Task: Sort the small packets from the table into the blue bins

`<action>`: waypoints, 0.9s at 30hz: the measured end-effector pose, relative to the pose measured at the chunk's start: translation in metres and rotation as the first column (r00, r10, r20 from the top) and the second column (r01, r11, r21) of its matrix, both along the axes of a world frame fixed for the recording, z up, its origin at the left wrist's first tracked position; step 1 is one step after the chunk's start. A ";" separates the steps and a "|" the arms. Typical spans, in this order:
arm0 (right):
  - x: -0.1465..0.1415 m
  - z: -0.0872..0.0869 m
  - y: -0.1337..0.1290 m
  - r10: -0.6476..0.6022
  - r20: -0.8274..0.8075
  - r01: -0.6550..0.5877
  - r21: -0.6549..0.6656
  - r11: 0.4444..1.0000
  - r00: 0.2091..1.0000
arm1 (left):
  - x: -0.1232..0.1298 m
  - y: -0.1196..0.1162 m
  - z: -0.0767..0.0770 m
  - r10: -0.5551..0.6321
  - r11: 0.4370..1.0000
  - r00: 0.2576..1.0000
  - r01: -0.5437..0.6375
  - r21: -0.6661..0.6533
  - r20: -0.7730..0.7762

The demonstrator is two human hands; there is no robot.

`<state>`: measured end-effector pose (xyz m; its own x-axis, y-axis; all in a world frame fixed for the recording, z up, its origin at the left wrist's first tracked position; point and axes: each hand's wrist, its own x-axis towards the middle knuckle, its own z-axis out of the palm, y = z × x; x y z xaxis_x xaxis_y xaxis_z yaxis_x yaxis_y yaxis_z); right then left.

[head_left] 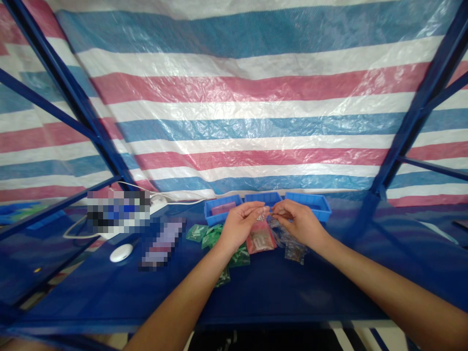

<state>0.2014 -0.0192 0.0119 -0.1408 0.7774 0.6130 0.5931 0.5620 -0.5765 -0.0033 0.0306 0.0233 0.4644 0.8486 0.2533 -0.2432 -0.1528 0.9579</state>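
Observation:
My left hand (pixel 239 224) is closed, thumb and fingers pinched on a small clear bag (pixel 262 214) above the table's middle. Close to its right, my right hand (pixel 298 222) is closed too, its fingertips pressed together; what they hold is too small to make out. Beneath and between the hands lies a red bag (pixel 261 240) with small parts inside. Clear bags (pixel 295 251) lie under my right hand. Several green bags (pixel 239 257) are spread beside and partly behind my left hand and forearm.
Three blue bins stand at the back: left (pixel 208 209), middle (pixel 263 196), right (pixel 321 207). Left on the blue table (pixel 278 297) are a white round object (pixel 121 253), a blurred flat object (pixel 164 243) and a power strip (pixel 159 204) with cables. Blue frame posts flank the table.

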 end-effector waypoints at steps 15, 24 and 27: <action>0.000 0.008 -0.008 0.034 -0.332 -0.020 0.044 0.999 0.943 | -0.002 -0.003 0.004 -0.021 0.999 0.998 0.020 -0.029 -0.062; -0.005 0.012 -0.015 0.053 -0.306 -0.020 0.111 0.994 0.950 | -0.003 -0.001 0.002 -0.045 0.998 0.998 0.043 -0.037 -0.043; -0.005 0.016 -0.018 -0.004 -0.175 0.037 0.184 0.982 0.985 | -0.002 -0.002 0.003 -0.030 0.999 0.999 0.028 -0.043 -0.038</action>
<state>0.1964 -0.0374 0.0274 -0.0050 0.6491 0.7606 0.5061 0.6577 -0.5579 -0.0054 0.0283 0.0259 0.4980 0.8442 0.1984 -0.2095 -0.1048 0.9722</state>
